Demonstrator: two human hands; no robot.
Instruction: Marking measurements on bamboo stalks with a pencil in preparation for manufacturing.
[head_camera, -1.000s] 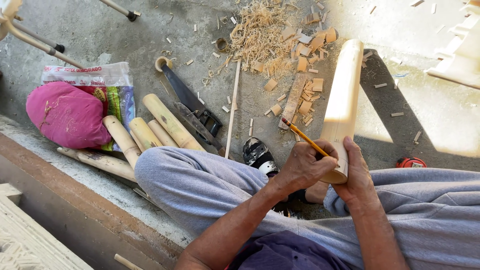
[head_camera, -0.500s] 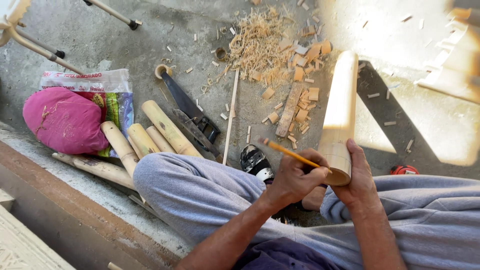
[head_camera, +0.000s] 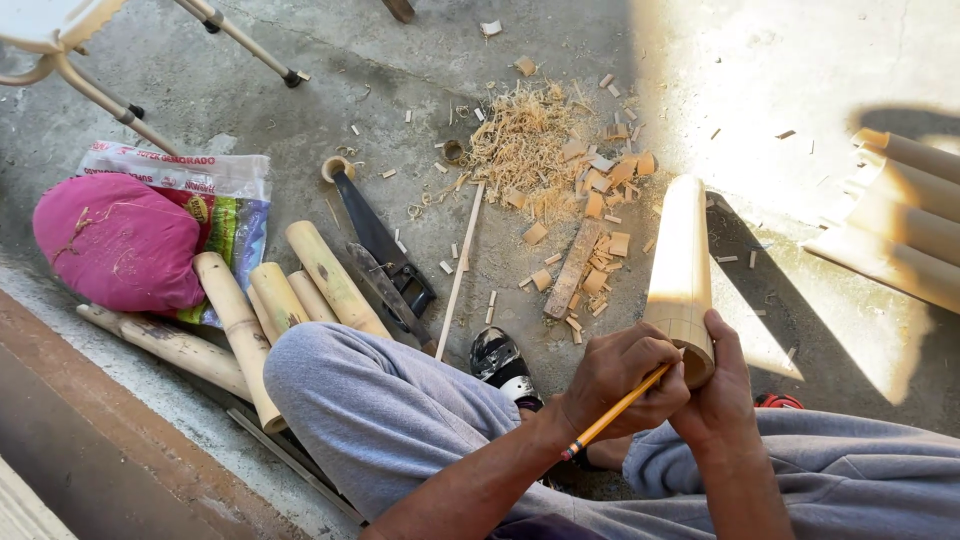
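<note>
Bamboo, pale and smooth-skinned: a thick cut length of bamboo pole (head_camera: 682, 270) stands tilted on the grey concrete floor (head_camera: 300, 130), its far end down near the heap of wood shavings and chips (head_camera: 545, 150), its near cut end raised at the person's knees. The right hand (head_camera: 722, 395) wraps around that near end from below, fingers closed on the wall of the tube. The left hand (head_camera: 618, 378) pinches a yellow pencil (head_camera: 615, 410) with its tip at the cut rim.

As a judgement, the pole looks stiff, hollow and fairly light for its bulk. Its rounded skin could turn or slide in the palm, so a grip close to the rim, as here, steadies it best. The cut edge may splinter.

Toward the left edge of the floor lie more pale bamboo lengths (head_camera: 320, 270), a dark-handled saw (head_camera: 375, 240) and a pink cloth bundle (head_camera: 115, 240) on a printed plastic bag (head_camera: 225, 190).
</note>
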